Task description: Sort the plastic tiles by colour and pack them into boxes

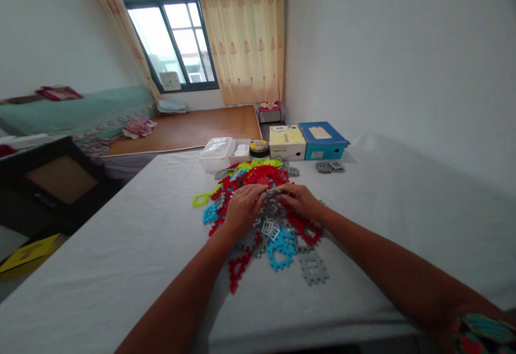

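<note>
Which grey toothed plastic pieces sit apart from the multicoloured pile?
The small grey group just in front of the blue cardboard box; bare white cloth separates it from the pile, unlike the other grey pieces.

- Dark-framed window (181,40): 11 o'clock.
- Cream curtain (245,34), red-patterned: 12 o'clock.
- Pink stool (269,109), pale cloth (268,105) on top: 12 o'clock, below curtain.
- Brown-surfaced bed (205,124): 10 o'clock.
- Dark cabinet (30,188): 9 o'clock.
- Yellow box (30,254), low down: 8 o'clock.
- Yellow-and-white carton (287,143), blue box (324,142), side by side: 2 o'clock, blue outermost.
</note>
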`<state>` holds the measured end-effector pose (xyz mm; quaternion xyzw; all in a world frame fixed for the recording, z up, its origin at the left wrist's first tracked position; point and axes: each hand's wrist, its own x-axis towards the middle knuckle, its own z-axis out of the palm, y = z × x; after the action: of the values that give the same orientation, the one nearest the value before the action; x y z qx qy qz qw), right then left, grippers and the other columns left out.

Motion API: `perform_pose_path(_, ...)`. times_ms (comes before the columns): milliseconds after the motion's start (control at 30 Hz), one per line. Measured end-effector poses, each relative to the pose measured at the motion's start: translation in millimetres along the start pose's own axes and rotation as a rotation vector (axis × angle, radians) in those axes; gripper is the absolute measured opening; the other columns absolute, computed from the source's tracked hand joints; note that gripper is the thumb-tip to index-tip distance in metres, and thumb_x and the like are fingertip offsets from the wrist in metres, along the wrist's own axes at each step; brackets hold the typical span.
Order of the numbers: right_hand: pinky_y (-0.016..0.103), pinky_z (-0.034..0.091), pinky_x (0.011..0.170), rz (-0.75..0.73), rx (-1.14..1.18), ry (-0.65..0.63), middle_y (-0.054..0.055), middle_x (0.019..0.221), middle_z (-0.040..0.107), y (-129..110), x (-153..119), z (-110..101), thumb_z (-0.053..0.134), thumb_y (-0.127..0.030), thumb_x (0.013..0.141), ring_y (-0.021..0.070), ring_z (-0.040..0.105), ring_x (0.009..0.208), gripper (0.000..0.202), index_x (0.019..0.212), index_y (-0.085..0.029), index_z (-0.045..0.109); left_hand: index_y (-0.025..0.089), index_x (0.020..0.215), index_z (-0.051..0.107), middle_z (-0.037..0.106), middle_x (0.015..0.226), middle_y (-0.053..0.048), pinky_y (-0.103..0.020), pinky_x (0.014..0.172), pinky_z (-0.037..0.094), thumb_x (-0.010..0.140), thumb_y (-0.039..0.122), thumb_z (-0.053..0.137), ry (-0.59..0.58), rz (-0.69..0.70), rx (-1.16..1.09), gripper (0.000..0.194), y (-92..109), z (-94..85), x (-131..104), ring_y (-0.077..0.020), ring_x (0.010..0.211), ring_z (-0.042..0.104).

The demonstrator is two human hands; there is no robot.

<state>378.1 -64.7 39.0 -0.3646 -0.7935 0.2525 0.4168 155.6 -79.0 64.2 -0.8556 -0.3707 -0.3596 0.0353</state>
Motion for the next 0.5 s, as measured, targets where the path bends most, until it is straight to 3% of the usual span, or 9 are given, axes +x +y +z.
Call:
perform_pose_path(133, 0.032, 0.054, 0.069, 0.177, 0.046, 0.243, 0.005, 0.092, 0.070, 39.3, 7.6, -35.1, 0.058, -0.042, 0.085, 0.0180, 0.064, 0.078, 0.029, 0.099, -0.020, 0.069, 0.022, 0.120, 0.060, 0.068, 0.118, -0.007, -0.038, 0.096, 0.049, 0.095, 0.025, 0.049, 0.040, -0.007, 0.006, 0.028, -10.2, 2.4, -2.2, -0.0206, 0.109, 0.062)
perform_pose_path(333, 0.026, 0.054, 0.057, 0.670, -0.067, 0.760, 0.006, 0.083, 0.069, 110.4, -17.2, -129.8, 0.064, -0.040, 0.079, 0.0145, 0.063, 0.064, 0.042, 0.113, -0.015, 0.058, 0.023, 0.114, 0.064, 0.069, 0.115, -0.005, -0.037, 0.095, 0.050, 0.094, 0.021, 0.051, 0.034, 0.050, -0.006, 0.024, -21.9, 6.5, -3.7, -0.0190, 0.107, 0.063)
perform_pose_path(400, 0.023, 0.052, 0.053, 0.824, -0.128, 0.778, 0.007, 0.083, 0.069, 120.6, -30.9, -152.9, 0.065, -0.035, 0.079, 0.0135, 0.063, 0.062, 0.040, 0.113, -0.015, 0.057, 0.023, 0.113, 0.064, 0.069, 0.115, -0.005, -0.038, 0.095, 0.050, 0.093, 0.020, 0.051, 0.026, 0.062, 0.000, 0.024, -21.4, 6.3, -3.7, -0.0193, 0.108, 0.063)
perform_pose_path(500, 0.021, 0.050, 0.047, 0.985, -0.119, 0.654, 0.006, 0.074, 0.069, 125.3, -44.5, -170.1, 0.068, -0.028, 0.077, 0.0121, 0.061, 0.056, 0.030, 0.103, -0.015, 0.060, 0.023, 0.112, 0.065, 0.070, 0.115, -0.005, -0.039, 0.095, 0.050, 0.093, 0.020, 0.051, 0.013, 0.071, -0.001, 0.024, -20.4, 4.8, -3.8, -0.0196, 0.108, 0.063)
